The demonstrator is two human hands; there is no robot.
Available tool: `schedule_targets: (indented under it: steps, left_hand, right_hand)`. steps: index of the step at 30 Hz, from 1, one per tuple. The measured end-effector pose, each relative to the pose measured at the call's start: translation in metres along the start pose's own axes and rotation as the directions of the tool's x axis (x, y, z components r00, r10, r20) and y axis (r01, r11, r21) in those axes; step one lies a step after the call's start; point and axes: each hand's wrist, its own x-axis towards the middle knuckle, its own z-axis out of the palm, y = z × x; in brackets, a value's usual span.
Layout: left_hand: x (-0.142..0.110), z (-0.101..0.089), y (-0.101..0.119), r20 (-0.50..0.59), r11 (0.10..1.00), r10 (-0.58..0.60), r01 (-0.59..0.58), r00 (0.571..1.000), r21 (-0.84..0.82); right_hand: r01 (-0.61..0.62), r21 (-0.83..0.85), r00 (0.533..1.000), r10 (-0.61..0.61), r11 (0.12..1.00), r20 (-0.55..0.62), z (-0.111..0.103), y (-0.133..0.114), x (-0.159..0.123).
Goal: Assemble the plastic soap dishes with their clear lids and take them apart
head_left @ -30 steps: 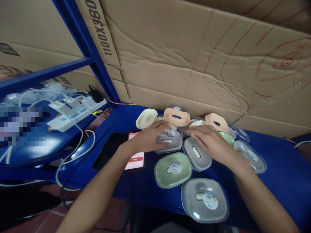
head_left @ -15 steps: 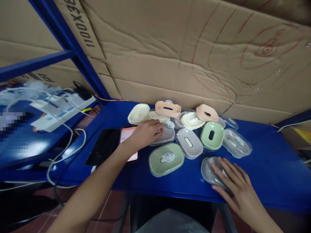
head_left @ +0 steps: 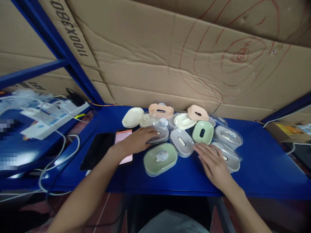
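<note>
Oval soap dishes with clear lids lie clustered on a blue table. My left hand [head_left: 142, 139] rests its outstretched fingers on the edge of a grey soap dish [head_left: 163, 135], not wrapped round it. A lidded green soap dish [head_left: 155, 163] with a round sticker lies just in front. My right hand [head_left: 213, 161] is open and flat, its fingertips near the corner of another grey soap dish [head_left: 182, 149] and below a green soap dish part [head_left: 209, 127] with a slot. Right of that hand is a grey soap dish [head_left: 234, 165], partly hidden by the fingers.
Cream pieces [head_left: 132, 117] and peach slotted pieces [head_left: 161, 111] lie behind, against a cardboard wall [head_left: 136, 74]. A lit phone [head_left: 126, 159] and a dark tablet-like slab [head_left: 97, 150] lie at left. A power strip [head_left: 41, 121] with white cables stands beyond the blue frame post.
My right hand has left the lidded grey dish, which now lies farther back beside another at the right, and has moved left. The left hand stays at its grey dish. The view has turned slightly.
</note>
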Motion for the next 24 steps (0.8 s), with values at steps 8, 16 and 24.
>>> schedule_targets:
  steps: [8,16,24]
  left_hand:
    - [0.010,-0.007,0.006,-0.115,0.998,-0.033,0.027,0.993,-0.057]
    - [0.011,0.001,0.009,-0.200,0.997,-0.030,0.015,0.979,-0.073]
    - [0.018,-0.001,0.011,-0.430,0.998,0.021,0.007,0.903,0.065]
  right_hand:
    - [0.024,0.158,0.973,-0.060,0.987,0.222,0.019,-0.006,0.062]
    - [0.048,0.194,0.990,-0.072,0.980,0.119,0.005,0.005,0.068]
    - [-0.045,0.061,0.997,0.048,0.997,-0.060,-0.018,0.039,0.073]
